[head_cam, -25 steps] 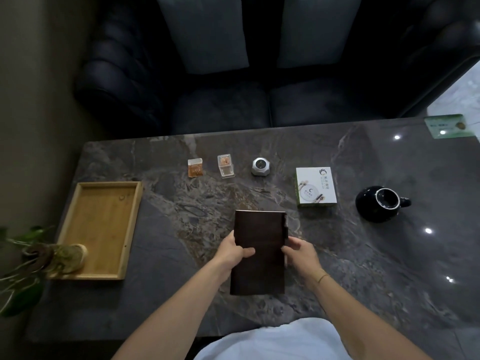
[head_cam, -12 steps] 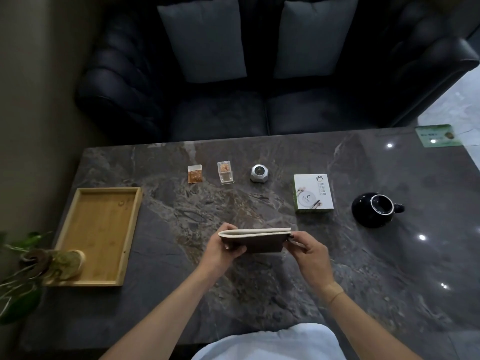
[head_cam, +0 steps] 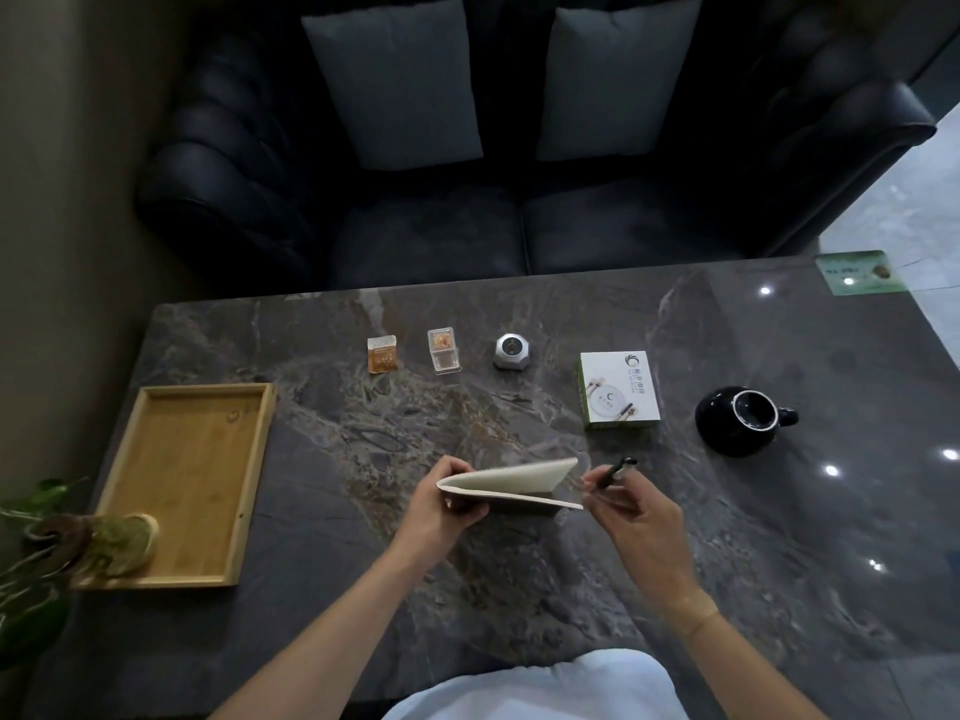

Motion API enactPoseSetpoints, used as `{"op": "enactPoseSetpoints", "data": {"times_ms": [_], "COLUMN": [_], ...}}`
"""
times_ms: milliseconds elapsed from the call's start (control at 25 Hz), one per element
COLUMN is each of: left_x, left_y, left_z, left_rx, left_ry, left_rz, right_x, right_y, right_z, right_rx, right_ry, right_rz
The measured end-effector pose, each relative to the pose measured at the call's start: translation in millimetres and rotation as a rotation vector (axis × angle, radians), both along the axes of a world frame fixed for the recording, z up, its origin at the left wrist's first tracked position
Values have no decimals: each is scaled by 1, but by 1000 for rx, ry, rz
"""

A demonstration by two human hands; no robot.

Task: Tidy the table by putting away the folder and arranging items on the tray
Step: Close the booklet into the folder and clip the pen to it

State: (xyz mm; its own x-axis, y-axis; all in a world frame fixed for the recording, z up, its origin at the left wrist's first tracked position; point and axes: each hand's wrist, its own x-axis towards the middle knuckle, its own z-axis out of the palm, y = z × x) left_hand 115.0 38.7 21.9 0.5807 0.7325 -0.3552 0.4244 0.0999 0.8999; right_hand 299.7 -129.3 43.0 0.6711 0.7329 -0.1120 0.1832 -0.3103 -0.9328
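The folder [head_cam: 511, 485] is held clear of the table [head_cam: 727, 563], at about six o'clock of the tabletop's middle, its covers parted in a shallow wedge so the pale inner face shows and the dark cover is underneath. The left hand [head_cam: 441, 504] is clenched on its spine end, thumb over the upper leaf and fingers below. The right hand [head_cam: 636, 509], just beside the folder's open edge at three o'clock, pinches a slim black pen [head_cam: 615, 471] between thumb and fingertips; the pen is clear of the folder, pointing up toward one o'clock.

By my reading, the step in hand is the first one: dealing with the folder, with the pen separated from it. Nothing has gone onto the tray yet. The next move calls for closing the two leaves flat, deciding where the pen goes, and carrying the folder off the table; where it belongs is not visible here.

Outward from the hands, the wooden tray [head_cam: 156, 579] lies at nine o'clock, with a potted plant [head_cam: 72, 543] overlapping its near left corner. Along the far side, from eleven to two o'clock, run a small amber packet [head_cam: 382, 354], a clear plastic box [head_cam: 444, 350], a silver faceted gadget [head_cam: 511, 350], a white printed box [head_cam: 619, 389] and a black teapot [head_cam: 737, 420] without a lid. A green card [head_cam: 860, 271] sits at the far right corner. These are well apart from one another and should be easy one-handed pickups.
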Motion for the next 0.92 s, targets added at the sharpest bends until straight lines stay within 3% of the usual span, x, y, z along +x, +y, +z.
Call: {"op": "enactPoseSetpoints", "data": {"times_ms": [440, 680, 840, 920], "left_x": [-1, 2, 3, 1], "left_y": [-3, -3, -1, -1], "left_z": [1, -3, 0, -1], "left_rx": [9, 0, -105, -10], "left_ry": [-33, -28, -31, 22], "left_rz": [15, 35, 49, -9], "right_x": [-2, -32, -49, -54], "right_y": [32, 49, 66, 75], "right_z": [67, 82, 89, 94], "right_rx": [4, -38, -30, -58], "right_ry": [-125, -575, -664, -691], "right_rz": [245, 407, 434, 419]}}
